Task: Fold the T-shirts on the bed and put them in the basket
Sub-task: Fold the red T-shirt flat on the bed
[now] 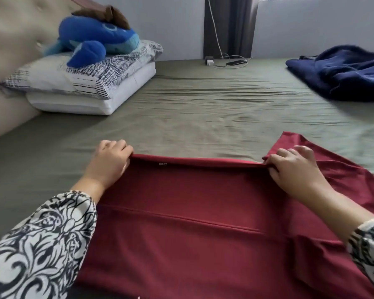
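A person's left hand [110, 160] and right hand [294, 167] pinch the far edge of a dark red T-shirt [192, 223] spread on an olive-green bed [203, 108]. Beyond, a blue plush toy [97, 39] tops stacked pillows [80, 87]; a navy blanket [345, 70] lies at right.

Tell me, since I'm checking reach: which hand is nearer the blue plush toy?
Left. The left hand grips the red T-shirt below the blue plush toy; the right hand grips it farther right.
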